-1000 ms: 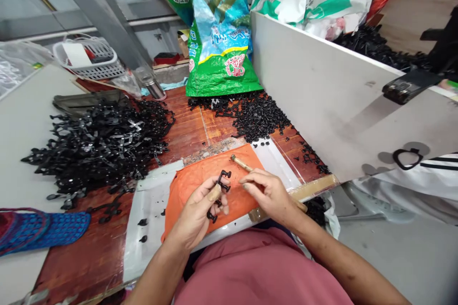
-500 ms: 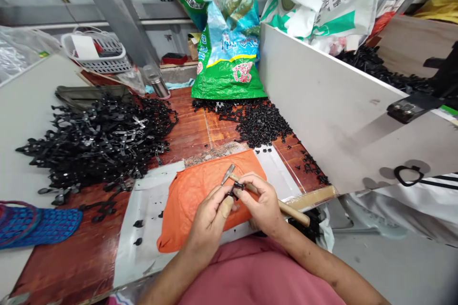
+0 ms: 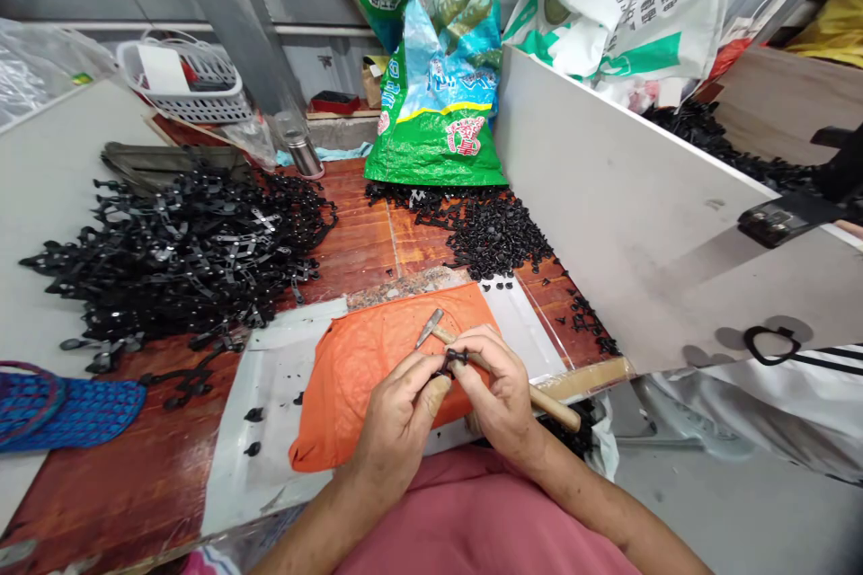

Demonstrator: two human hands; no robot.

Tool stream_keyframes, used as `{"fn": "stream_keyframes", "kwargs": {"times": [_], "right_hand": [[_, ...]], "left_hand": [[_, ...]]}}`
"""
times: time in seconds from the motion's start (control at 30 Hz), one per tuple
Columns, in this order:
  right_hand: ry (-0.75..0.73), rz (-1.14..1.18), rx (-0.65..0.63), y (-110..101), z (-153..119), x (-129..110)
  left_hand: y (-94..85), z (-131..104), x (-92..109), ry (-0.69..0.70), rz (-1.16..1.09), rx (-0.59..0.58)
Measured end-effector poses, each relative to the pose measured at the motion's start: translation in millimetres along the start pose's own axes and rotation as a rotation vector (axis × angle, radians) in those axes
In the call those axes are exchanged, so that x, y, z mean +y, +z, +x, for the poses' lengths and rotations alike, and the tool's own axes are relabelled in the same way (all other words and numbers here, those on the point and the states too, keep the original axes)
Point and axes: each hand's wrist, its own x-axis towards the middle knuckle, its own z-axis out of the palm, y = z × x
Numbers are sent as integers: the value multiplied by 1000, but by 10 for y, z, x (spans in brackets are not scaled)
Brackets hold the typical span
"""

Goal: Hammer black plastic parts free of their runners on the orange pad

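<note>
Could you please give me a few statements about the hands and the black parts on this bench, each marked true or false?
1. Both hands pinch one small black part. True.
2. The left hand holds the hammer. False: the hammer lies under the right hand.
3. The hands work over an orange cloth. True.
4. The big pile of black parts sits to the right of the hands. False: it lies to their left.
</note>
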Motion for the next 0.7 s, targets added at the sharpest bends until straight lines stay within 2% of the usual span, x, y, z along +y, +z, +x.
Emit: {"fn": "stream_keyframes", "kwargs": {"times": [0.17,0.3,0.5,0.7], "right_hand": [[-99,-62,-64,-76,51,0],[-122,-52,-100,-106,85,-6],[149,115,-58,-93,10,118],[242,177,-43,-58,36,150]], "left_hand": [[-51,-53,23,-150,-70,-73],[-64,-91,-2,-281,-308,-160],[-54,-91,59,-560,-810,-173],[-106,-57,28,-780,-1118,-150]]}}
